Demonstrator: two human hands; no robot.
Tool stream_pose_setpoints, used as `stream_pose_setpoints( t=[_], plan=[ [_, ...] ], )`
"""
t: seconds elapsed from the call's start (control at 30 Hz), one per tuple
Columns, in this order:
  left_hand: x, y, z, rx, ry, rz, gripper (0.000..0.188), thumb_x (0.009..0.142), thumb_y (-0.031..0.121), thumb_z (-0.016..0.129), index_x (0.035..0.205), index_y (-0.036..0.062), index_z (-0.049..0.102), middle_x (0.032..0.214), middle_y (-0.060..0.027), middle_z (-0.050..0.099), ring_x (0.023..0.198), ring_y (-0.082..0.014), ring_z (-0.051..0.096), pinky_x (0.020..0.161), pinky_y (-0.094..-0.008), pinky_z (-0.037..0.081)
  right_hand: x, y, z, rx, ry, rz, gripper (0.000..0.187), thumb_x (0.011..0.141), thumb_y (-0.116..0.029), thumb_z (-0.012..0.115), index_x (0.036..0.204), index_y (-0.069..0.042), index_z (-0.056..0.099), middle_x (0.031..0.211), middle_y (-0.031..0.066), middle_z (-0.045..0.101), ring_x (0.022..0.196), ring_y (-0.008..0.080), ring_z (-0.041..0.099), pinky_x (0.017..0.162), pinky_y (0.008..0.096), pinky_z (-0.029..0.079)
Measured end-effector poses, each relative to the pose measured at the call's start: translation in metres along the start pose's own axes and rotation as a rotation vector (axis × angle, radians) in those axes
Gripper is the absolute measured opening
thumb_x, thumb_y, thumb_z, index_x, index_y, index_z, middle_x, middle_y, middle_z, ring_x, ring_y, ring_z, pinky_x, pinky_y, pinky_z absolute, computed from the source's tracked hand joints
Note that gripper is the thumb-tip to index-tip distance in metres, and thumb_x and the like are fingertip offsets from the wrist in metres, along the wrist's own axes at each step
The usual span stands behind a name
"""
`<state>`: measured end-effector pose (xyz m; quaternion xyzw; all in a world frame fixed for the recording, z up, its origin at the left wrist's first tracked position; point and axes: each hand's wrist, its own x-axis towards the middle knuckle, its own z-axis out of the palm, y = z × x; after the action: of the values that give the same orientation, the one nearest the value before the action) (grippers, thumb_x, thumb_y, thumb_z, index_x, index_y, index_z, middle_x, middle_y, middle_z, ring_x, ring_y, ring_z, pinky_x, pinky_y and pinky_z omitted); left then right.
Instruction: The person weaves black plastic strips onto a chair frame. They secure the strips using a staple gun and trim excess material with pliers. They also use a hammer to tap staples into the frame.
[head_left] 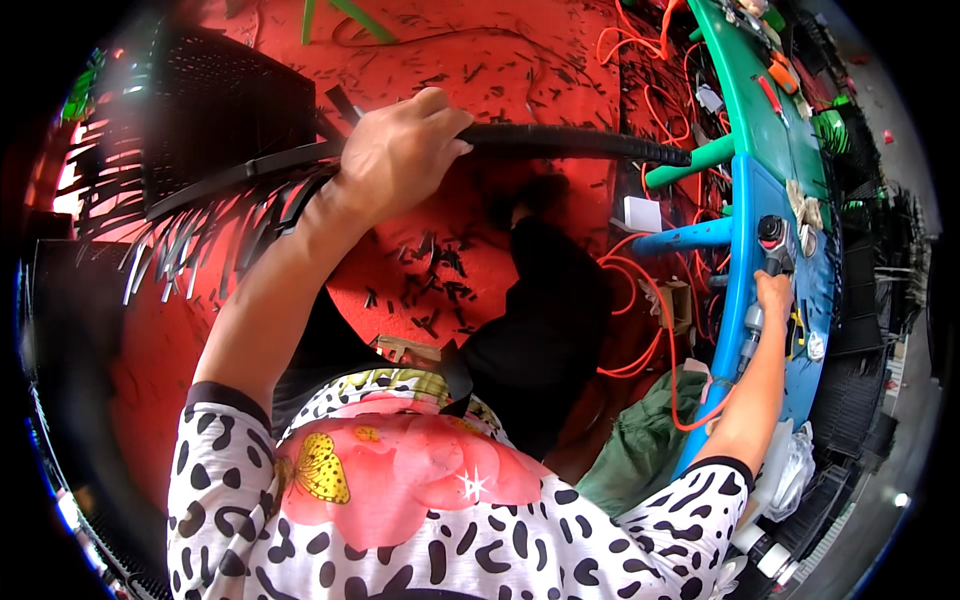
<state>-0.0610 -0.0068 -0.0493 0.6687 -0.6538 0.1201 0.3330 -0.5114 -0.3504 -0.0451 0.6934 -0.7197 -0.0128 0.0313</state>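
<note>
The left hand [400,150] sits in the upper middle of the frame, fingers curled over and closed around a long black corrugated hose [570,142]. The hose runs level across the upper part of the frame: rightward from the fist to an open end near a green table leg [695,160], and leftward as a flatter black strip that passes in front of a black plastic crate [225,110] in the upper left.

The right hand [773,293] is at the right of the frame, resting on the edge of a blue table [745,220] and wrapped around what looks like a small metal tool [753,325] with a black knob above it; at this size I cannot tell exactly how tightly the fingers close on it. An orange cable [640,280] loops below the table edge and trails down toward the forearm.

Below the left hand, a red floor [480,70] is scattered with short black offcuts [430,280], and a fringe of black strips hangs under the crate. A green table [760,110] adjoins the blue one at the upper right, carrying small tools. A green cloth bundle [640,440] lies at lower right, and stacked black crates line the right rim of the frame.
</note>
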Motion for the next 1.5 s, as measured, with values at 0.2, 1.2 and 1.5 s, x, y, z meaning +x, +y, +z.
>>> stream_pose_setpoints(
  t=[0.2, 1.2, 1.5],
  plan=[
    [0.007, -0.003, 0.007, 0.016, -0.03, -0.021, 0.023, 0.078, 0.015, 0.067, 0.097, 0.0042, 0.062, 0.087, -0.0093, 0.057, 0.075, -0.0316, 0.061, 0.063, -0.0398, 0.05, -0.045, -0.007, -0.047, 0.136, 0.007, -0.13, 0.031, 0.072, -0.024, 0.068, 0.087, 0.003, 0.062, 0.078, 0.017, 0.066, 0.07, 0.0259, 0.066, 0.065, 0.0352, 0.05],
    [0.005, 0.005, 0.007, -0.274, -0.21, -0.116, 0.014, 0.07, 0.002, 0.064, 0.084, -0.0004, 0.063, 0.088, -0.017, 0.058, 0.086, -0.0374, 0.059, 0.075, -0.0433, 0.048, -0.316, -0.178, -0.069, 1.347, -0.802, -0.763, 0.011, 0.071, -0.009, 0.066, 0.075, -0.002, 0.059, 0.067, 0.0036, 0.058, 0.062, 0.0108, 0.056, 0.059, 0.0262, 0.047],
    [0.005, 0.005, 0.01, -0.26, -0.188, -0.101, 0.011, 0.069, 0.003, 0.063, 0.08, 0.0002, 0.062, 0.086, -0.0171, 0.058, 0.084, -0.0379, 0.059, 0.072, -0.0442, 0.048, -0.313, -0.18, -0.069, 1.274, -0.777, -0.809, 0.009, 0.071, -0.008, 0.065, 0.073, -0.002, 0.059, 0.065, 0.0041, 0.058, 0.059, 0.0108, 0.056, 0.057, 0.0257, 0.046]
  ],
)
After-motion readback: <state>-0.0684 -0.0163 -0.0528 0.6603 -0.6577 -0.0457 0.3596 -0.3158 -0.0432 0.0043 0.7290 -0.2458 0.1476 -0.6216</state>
